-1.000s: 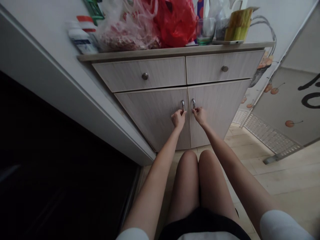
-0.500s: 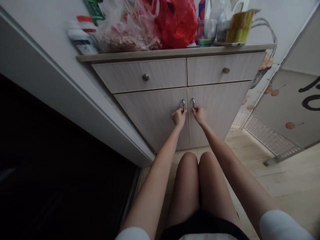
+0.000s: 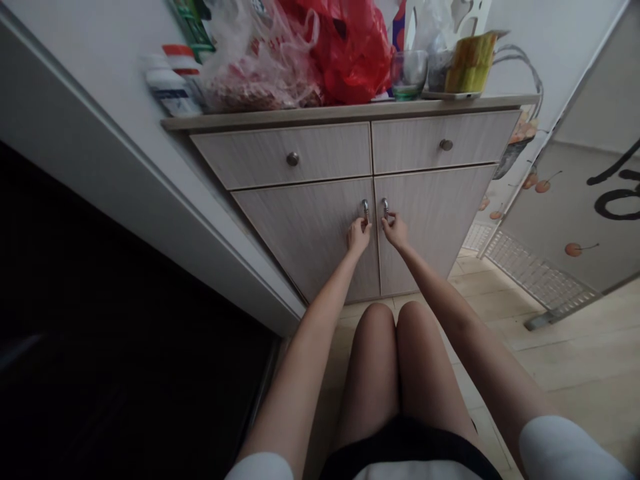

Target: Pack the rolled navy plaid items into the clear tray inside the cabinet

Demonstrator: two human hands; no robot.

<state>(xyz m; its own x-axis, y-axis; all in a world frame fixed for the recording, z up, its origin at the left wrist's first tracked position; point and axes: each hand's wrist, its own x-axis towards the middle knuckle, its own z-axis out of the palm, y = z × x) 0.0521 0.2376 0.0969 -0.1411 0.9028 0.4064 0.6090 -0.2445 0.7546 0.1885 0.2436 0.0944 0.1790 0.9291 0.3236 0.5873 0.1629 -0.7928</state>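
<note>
A pale wood-grain cabinet stands before me, its left door and right door both closed. My left hand pinches the lower end of the left door handle, a small silvery drop pull. At the matching right door handle, my right hand has thumb and fingertips around the lower end. Fingers partly hide both handle tips. The hands are close together, one on each side of the seam between the doors.
Above the doors are two drawers with round knobs. The cabinet top holds white bottles, a clear plastic bag, a red bag, a glass and a yellow container. A dark doorway lies left; a cherry-patterned panel stands right.
My view has shifted slightly, so the cabinet top sits a little lower. My right fingers look a bit more parted around their handle. Both doors remain closed.
</note>
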